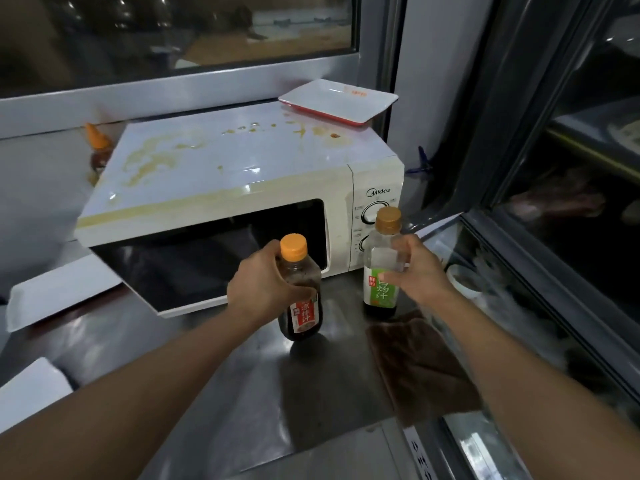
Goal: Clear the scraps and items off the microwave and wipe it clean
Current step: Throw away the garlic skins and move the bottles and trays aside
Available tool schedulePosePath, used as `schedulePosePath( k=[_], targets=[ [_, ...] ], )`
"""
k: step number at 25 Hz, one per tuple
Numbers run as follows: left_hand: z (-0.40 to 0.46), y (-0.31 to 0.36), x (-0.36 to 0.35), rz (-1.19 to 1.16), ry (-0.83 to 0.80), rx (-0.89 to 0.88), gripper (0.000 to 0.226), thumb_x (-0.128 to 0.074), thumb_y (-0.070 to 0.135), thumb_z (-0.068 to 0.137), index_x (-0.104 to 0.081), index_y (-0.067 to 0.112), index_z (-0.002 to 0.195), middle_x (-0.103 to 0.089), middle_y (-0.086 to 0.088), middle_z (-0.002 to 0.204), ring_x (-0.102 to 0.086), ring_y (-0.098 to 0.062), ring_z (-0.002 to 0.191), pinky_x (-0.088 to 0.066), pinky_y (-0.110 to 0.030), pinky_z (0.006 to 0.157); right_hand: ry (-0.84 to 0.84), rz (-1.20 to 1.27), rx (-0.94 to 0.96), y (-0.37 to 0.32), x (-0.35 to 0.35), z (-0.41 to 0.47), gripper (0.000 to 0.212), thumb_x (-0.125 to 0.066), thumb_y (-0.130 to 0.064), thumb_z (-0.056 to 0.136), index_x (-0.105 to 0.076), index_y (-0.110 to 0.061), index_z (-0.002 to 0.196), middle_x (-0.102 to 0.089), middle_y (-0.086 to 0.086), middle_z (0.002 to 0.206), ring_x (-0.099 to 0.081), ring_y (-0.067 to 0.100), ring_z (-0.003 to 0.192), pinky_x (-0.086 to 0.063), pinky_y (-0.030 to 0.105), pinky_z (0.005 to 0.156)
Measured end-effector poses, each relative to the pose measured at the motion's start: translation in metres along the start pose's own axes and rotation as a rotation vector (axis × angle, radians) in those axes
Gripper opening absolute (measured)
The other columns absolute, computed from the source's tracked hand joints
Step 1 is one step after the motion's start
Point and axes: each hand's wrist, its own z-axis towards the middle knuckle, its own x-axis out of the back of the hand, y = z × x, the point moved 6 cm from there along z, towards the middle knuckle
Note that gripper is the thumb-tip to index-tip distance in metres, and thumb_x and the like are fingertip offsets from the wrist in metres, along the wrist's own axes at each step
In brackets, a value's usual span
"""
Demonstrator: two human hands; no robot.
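Steel surface [242, 393] before microwave [239, 188]: left hand [263, 285] grips orange-capped bottle [300, 292], right hand [417, 271] grips green-label bottle [380, 268]. Clearing step; next, release, fetch tray [337, 100].

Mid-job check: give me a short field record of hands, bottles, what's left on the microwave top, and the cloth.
left hand: grips the orange-capped bottle, which stands on the steel counter
right hand: holds the green-label bottle, also on the counter
microwave top: yellow-brown stains and spots; white tray on its back right corner
microwave door: open
brown cloth: lying on the counter, below the right hand
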Motion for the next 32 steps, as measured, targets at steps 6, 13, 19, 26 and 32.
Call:
schedulePosePath(
  k=[6, 13, 19, 26, 32],
  targets=[
    [-0.016, -0.015, 0.029, -0.015, 0.064, 0.043, 0.061, -0.084, 0.038, 0.054, -0.053, 0.028, 0.106, -0.065, 0.007, 0.102, -0.062, -0.017, 0.094, -0.055, -0.041, 0.079, -0.018, -0.04, 0.05, -0.036, -0.006, -0.013, 0.053, -0.082, -0.016, 0.069, -0.047, -0.018, 0.109, -0.058, -0.004, 0.104, -0.055, 0.015, 0.095, -0.042, 0.027, 0.076],
    [-0.054, -0.056, 0.097, -0.07, 0.149, 0.059, 0.062, -0.085, 0.036, 0.053, -0.054, 0.025, 0.106, -0.067, 0.004, 0.106, -0.063, -0.018, 0.099, -0.054, -0.045, 0.085, -0.093, -0.08, 0.188, -0.123, -0.038, -0.053, 0.046, -0.084, -0.022, 0.066, -0.045, -0.021, 0.091, -0.059, 0.0, 0.098, -0.057, 0.018, 0.088, -0.046, 0.028, 0.067],
    [-0.099, -0.115, 0.185, -0.048, 0.252, 0.074, 0.066, -0.087, 0.039, 0.051, -0.054, 0.029, 0.108, -0.064, 0.006, 0.095, -0.062, -0.018, 0.09, -0.053, -0.034, 0.077, -0.129, -0.101, 0.261, -0.199, -0.086, -0.113, 0.048, -0.083, -0.024, 0.067, -0.048, -0.018, 0.1, -0.06, 0.0, 0.1, -0.058, 0.017, 0.09, -0.044, 0.025, 0.064],
    [-0.181, -0.201, 0.304, -0.014, 0.353, 0.108, 0.067, -0.086, 0.041, 0.05, -0.055, 0.027, 0.107, -0.065, 0.005, 0.096, -0.063, -0.022, 0.093, -0.053, -0.039, 0.084, -0.154, -0.067, 0.339, -0.288, -0.165, -0.205, 0.05, -0.084, -0.025, 0.066, -0.049, -0.018, 0.1, -0.058, -0.003, 0.096, -0.058, 0.013, 0.085, -0.048, 0.026, 0.067],
    [-0.251, -0.265, 0.379, -0.014, 0.413, 0.123, 0.063, -0.084, 0.039, 0.054, -0.057, 0.025, 0.109, -0.067, 0.001, 0.097, -0.062, -0.021, 0.091, -0.053, -0.035, 0.078, -0.205, 0.01, 0.392, -0.351, -0.235, -0.266, 0.05, -0.085, -0.025, 0.065, -0.048, -0.021, 0.098, -0.054, -0.016, 0.087, -0.052, -0.002, 0.075, -0.039, 0.017, 0.054]
  ],
)
